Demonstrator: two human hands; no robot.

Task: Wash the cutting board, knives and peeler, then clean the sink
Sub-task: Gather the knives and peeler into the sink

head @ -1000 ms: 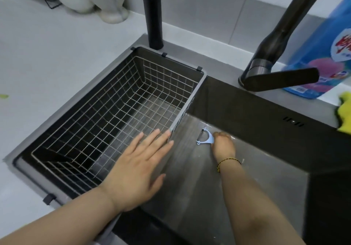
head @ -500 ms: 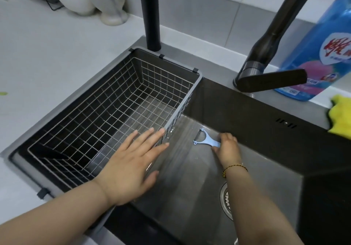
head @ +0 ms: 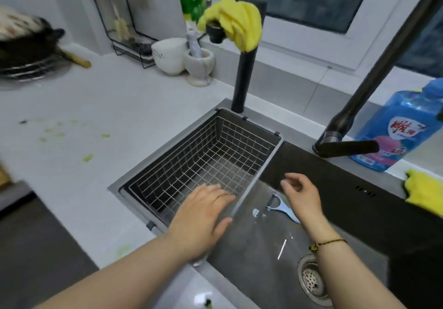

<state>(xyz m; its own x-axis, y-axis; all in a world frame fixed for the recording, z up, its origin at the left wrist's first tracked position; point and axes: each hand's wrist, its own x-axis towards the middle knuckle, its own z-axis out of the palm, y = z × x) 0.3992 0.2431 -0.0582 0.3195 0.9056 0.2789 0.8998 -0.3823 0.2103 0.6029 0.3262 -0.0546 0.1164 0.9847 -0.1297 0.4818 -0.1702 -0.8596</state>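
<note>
Head view: right hand point(head: 302, 193) hovers open, empty, just above the peeler point(head: 284, 209); left hand point(head: 201, 215) lies flat on the wire basket point(head: 239, 141). A careless grab risks touching the blade.

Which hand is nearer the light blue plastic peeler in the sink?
Right. The right hand hovers just above the blue peeler; the left hand rests on the wire basket, farther left.
</note>
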